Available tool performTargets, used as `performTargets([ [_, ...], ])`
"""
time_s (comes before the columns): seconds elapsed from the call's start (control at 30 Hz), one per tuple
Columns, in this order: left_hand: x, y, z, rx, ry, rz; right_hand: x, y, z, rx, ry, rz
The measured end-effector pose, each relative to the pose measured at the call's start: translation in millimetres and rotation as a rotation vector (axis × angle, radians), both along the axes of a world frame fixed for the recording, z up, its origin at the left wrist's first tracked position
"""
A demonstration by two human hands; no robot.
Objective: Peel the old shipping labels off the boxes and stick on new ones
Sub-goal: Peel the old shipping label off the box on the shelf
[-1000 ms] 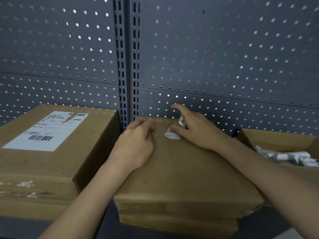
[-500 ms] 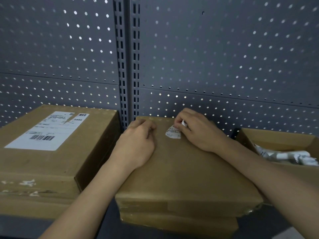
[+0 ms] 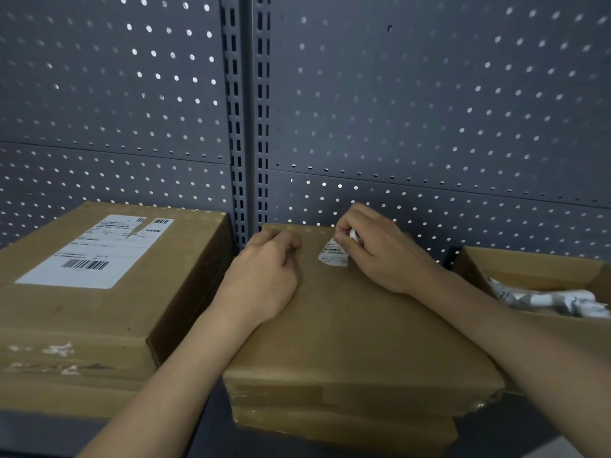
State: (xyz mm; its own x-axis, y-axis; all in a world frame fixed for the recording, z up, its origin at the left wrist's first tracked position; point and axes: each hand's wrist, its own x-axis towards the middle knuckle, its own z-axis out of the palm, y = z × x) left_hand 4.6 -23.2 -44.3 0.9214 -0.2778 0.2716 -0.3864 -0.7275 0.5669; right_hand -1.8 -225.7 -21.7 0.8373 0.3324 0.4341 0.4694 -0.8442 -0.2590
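Label remnant (image 3: 334, 257) pinched by right hand (image 3: 385, 256); left hand (image 3: 264, 279) rests on box (image 3: 363, 335).

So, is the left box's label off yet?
No, a large white label lies flat on top of the left box.

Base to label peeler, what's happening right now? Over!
Left grip fisted, bracing middle box. Right grip pinching old label, top edge lifted, rest stuck down. Nothing blocking. Over.
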Motion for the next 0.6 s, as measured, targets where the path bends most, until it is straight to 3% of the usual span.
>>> performTargets([
  [0.27,1.2,-0.3,0.0,0.001,0.006,-0.007,0.8,-0.5,-1.6,0.036,-0.029,0.03],
  [0.4,0.8,2.0,-1.0,-0.006,0.015,-0.011,1.4,-2.6,1.8,0.371,-0.133,-0.049],
  [0.6,1.4,0.1,-0.4,0.002,-0.003,-0.01,0.4,-4.5,1.9,0.389,-0.074,-0.125],
])
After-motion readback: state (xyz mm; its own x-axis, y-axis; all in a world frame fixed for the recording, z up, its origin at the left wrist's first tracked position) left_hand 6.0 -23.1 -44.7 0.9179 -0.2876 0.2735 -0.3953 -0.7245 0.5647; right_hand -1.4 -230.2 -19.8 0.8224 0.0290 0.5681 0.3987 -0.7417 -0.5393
